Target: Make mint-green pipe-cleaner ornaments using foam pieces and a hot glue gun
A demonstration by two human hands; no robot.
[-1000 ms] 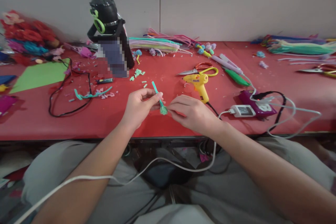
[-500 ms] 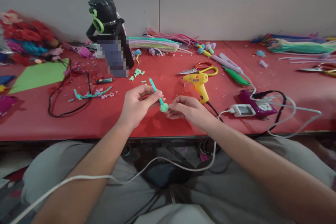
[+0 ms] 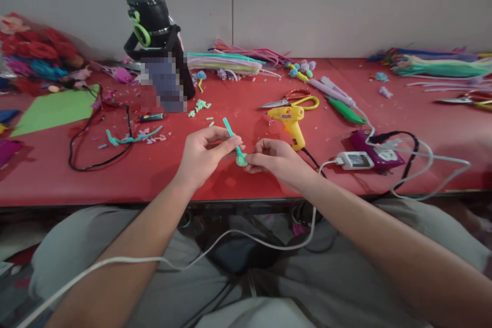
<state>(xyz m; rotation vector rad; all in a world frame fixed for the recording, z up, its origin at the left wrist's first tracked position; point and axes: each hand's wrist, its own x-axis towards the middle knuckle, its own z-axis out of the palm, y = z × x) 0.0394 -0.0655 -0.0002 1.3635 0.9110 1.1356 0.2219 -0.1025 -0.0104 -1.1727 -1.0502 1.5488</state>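
Between thumb and fingers, my left hand (image 3: 202,158) pinches a teal pipe cleaner (image 3: 228,127) whose straight end sticks up past the thumb. Its lower end carries a rounded pale green ball (image 3: 241,159), held just above the red table near the front edge. My right hand (image 3: 274,158) is closed, its thumb and fingertips pressed on the right side of this ball. Fingers partly cover the middle of the pipe cleaner. Right of my hands lies a yellow hot glue gun (image 3: 291,123), with scissors (image 3: 294,101) behind it.
A black bottle (image 3: 180,69) stands back left. Pipe cleaner bundles (image 3: 234,63) lie along the wall. A purple power strip (image 3: 388,160) with cables sits at right, a green sheet (image 3: 57,110) at left. A white cable (image 3: 246,236) crosses over my lap and left forearm.
The pipe cleaner has tilted slightly and its upper end sits lower and a little to the right. Both hands keep their grip, with only small finger shifts.
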